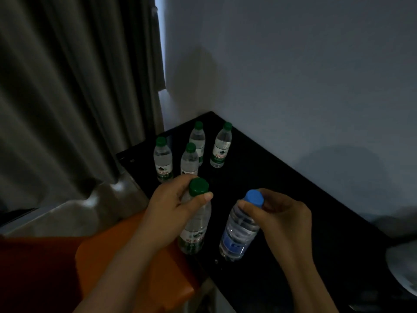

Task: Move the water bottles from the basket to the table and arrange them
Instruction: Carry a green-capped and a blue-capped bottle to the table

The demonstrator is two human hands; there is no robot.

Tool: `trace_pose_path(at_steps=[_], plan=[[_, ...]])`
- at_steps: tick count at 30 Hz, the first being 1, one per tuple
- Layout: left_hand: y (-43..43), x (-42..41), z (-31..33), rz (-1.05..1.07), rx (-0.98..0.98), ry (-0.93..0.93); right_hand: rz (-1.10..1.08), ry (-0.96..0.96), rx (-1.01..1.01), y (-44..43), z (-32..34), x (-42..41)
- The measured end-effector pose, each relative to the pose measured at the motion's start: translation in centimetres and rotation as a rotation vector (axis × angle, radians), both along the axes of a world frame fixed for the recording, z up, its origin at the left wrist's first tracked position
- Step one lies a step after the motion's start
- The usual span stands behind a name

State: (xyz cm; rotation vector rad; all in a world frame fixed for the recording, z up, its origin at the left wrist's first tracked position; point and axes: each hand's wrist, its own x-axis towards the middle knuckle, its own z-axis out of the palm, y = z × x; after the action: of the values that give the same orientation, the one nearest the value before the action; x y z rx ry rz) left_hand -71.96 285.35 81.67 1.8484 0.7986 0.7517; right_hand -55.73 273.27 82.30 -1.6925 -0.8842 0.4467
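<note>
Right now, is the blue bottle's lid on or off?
On. The blue cap sits atop the bottle, which the right hand grips.

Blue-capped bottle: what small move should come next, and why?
Probably stand it upright on the table and let go. The right hand pinches the blue-capped bottle just under its cap, and it leans with its base near the dark top. The left hand grips a green-capped bottle alongside; four bottles stand behind.

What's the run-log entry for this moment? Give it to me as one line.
left hand: grips green-capped bottle | right hand: grips blue-capped bottle | four other bottles: upright on table
</note>
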Motion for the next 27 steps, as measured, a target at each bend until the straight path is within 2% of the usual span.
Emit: trace_pose_path(at_steps=[6,8,11,17,27], plan=[[2.6,4.0,-2.4,-0.013,-0.001,0.061,-0.031,0.024,-0.038,2.3,-2.5,3.5],[3.6,5.2,-3.2,-0.028,0.067,0.111,-0.035,0.017,-0.046,3.1,-3.5,4.8],[5.9,7.6,-4.3,-0.035,0.269,0.239,-0.009,-0.022,-0.051,4.1,-4.2,6.9],[10.6,13.1,-6.4,-0.066,0.383,0.345,0.027,0.056,-0.117,6.0,-5.7,10.9],[16.0,18.7,-8.5,-0.099,0.385,0.483,0.064,0.088,-0.116,7.8,-7.8,14.3]])
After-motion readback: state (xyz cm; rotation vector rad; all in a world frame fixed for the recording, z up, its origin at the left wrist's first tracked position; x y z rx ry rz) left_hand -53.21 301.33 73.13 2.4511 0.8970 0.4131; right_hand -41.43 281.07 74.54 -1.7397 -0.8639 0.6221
